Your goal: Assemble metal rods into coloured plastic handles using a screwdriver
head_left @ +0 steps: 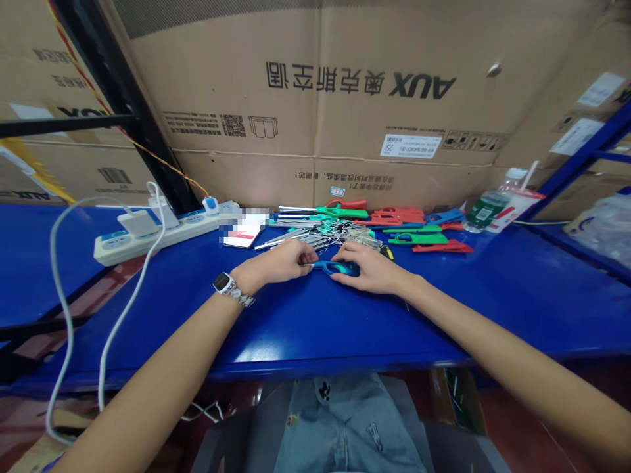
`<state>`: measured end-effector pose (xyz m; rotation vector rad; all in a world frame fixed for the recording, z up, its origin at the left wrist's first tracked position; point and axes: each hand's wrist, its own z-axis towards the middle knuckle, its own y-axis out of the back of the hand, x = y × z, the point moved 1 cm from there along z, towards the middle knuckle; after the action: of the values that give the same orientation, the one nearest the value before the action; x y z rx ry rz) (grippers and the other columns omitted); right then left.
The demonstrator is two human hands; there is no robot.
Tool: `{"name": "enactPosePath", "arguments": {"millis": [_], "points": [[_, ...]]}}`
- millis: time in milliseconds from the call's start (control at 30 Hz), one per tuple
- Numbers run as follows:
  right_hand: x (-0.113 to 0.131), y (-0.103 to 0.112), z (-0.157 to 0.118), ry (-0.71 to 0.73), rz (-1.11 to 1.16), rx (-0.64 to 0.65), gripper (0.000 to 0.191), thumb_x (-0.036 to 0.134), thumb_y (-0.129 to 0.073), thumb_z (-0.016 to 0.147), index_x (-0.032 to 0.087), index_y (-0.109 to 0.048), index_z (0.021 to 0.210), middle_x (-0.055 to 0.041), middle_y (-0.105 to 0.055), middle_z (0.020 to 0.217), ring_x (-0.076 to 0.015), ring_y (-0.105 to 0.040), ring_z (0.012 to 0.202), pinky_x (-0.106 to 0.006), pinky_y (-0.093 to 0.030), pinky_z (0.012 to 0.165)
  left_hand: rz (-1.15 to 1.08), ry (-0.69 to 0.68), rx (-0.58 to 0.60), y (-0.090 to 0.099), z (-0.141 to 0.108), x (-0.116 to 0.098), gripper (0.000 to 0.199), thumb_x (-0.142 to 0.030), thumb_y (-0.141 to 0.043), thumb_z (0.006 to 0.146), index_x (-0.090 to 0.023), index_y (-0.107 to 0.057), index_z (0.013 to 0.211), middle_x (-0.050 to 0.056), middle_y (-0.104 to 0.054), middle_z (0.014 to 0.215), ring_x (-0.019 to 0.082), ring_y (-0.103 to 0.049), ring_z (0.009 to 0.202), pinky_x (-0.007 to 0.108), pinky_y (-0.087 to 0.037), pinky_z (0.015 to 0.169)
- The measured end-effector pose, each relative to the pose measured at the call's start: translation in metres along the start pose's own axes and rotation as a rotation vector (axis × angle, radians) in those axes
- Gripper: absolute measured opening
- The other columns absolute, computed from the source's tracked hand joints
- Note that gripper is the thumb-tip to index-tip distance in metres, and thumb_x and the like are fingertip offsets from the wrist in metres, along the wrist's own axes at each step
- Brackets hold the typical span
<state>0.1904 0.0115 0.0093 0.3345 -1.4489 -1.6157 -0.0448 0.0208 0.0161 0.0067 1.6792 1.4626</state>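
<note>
A blue long-nosed lighter [325,265] lies crosswise between my hands, just over the table's front half. My left hand [288,261] is closed, its fingers pinching the thin metal tube. The fingers of my right hand [369,268] wrap round the blue handle and hide part of it. Right behind my hands is a heap of metal tubes and wired inner parts [315,233]. Red handle shells [397,216], a green shell [419,238] and a blue shell [446,215] lie to its right. Near my right knuckles is a yellow-and-black tool end [387,252].
The blue table [296,328] backs onto a large cardboard box [345,118]. A white power strip [162,233] with plugs and white cables lies at left, beside a white phone-like object [244,231]. A bottle [486,207] and a cup [515,207] stand at right.
</note>
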Motion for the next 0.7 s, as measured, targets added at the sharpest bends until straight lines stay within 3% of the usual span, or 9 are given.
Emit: {"name": "enactPosePath", "arguments": {"millis": [300,700], "points": [[0.0001,0.0001,0.0005,0.025,-0.087,-0.011,0.030,0.040,-0.070,0.092,0.017,-0.072,0.111,-0.0094,-0.065,0.105,-0.0240,-0.063,0.097,-0.038,-0.049,0.087,0.029,0.023,0.017,-0.0017,0.0002,-0.0022,0.022,-0.029,-0.062,0.074,-0.018,-0.072,0.091,0.005,-0.070,0.080,0.019,-0.060,0.071,0.031,-0.045,0.066],[0.0041,-0.0021,-0.0020,-0.099,-0.069,0.013,0.029,0.040,-0.070,0.090,0.022,-0.070,0.112,-0.0084,-0.061,0.104,-0.0245,-0.060,0.095,-0.039,-0.047,0.085,0.061,-0.016,0.009,-0.0051,-0.0008,-0.0070,0.039,-0.025,-0.064,0.069,-0.016,-0.070,0.107,0.009,-0.070,0.101,0.023,-0.064,0.085,0.035,-0.052,0.076]]}}
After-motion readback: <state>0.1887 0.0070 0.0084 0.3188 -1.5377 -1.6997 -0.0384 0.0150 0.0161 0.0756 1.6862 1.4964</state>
